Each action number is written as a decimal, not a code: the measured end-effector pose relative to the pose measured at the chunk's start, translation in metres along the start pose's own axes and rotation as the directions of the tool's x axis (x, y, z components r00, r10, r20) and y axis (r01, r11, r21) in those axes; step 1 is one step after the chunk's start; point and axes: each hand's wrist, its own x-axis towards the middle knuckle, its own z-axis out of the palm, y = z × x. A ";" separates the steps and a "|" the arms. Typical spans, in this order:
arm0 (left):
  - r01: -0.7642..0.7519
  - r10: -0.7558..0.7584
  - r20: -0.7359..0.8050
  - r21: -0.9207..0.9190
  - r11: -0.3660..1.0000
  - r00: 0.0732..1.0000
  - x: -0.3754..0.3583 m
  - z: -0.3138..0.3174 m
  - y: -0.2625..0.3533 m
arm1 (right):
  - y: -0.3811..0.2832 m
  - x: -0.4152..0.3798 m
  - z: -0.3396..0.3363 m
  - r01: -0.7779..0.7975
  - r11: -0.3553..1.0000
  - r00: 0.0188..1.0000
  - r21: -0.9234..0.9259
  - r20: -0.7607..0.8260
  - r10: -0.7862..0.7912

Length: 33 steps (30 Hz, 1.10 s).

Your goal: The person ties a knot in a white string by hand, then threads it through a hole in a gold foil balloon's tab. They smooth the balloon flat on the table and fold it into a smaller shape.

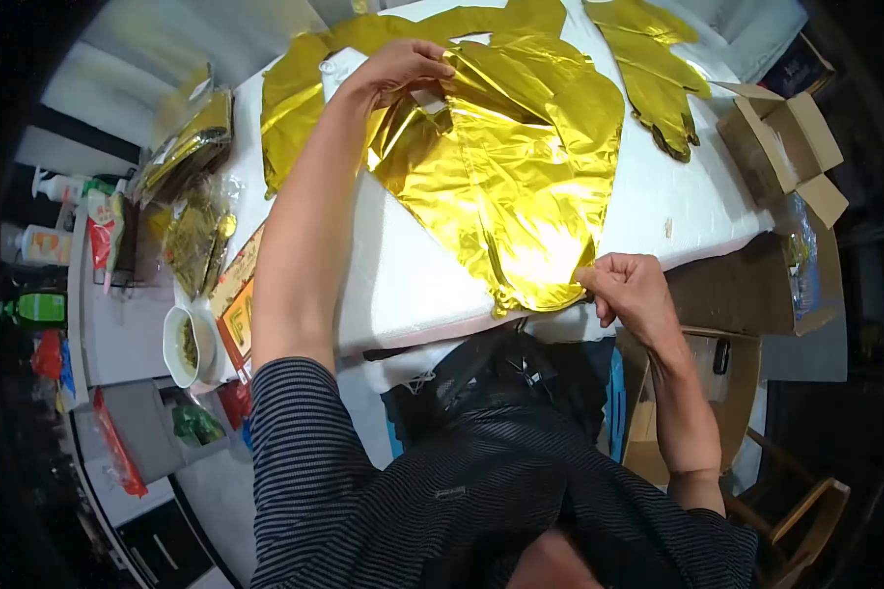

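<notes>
A flat, wrinkled gold foil balloon point(521, 187) lies across the white tabletop, its narrow lower end near the front edge. My left hand point(403, 71) reaches to its upper left part, fingers closed on the foil edge. Down at the lower right edge, my right hand point(631, 294) pinches the foil between thumb and index finger. Light glares off the lower end. Behind it, more gold foil point(304, 93) spreads along the back left of the table. A separate gold foil piece point(648, 59) lies at the back right.
On the left are plastic-bagged gold foil packs point(192, 147), a printed box point(238, 319) and a white bowl point(189, 346) with greenish contents. An open cardboard box point(781, 147) stands at the table's right edge. Larger cartons point(746, 285) sit below, near a wooden chair point(815, 520).
</notes>
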 end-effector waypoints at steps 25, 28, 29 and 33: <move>-0.025 0.083 -0.159 0.335 0.942 0.984 0.009 -0.004 -0.026 | -0.002 -0.009 0.004 -0.021 0.998 1.000 -0.055 0.005 0.022; -0.009 0.044 -0.155 0.218 0.976 0.987 -0.004 0.012 -0.001 | -0.002 -0.007 0.003 -0.033 0.997 0.999 -0.073 0.016 0.034; 0.015 0.009 -0.154 0.154 0.988 0.988 0.001 0.012 -0.003 | -0.002 -0.007 0.004 -0.026 0.997 1.000 -0.075 0.011 0.027; 0.012 0.025 -0.176 0.203 0.979 0.984 0.009 0.016 -0.008 | 0.000 -0.007 0.004 -0.037 0.997 0.999 -0.072 0.001 0.038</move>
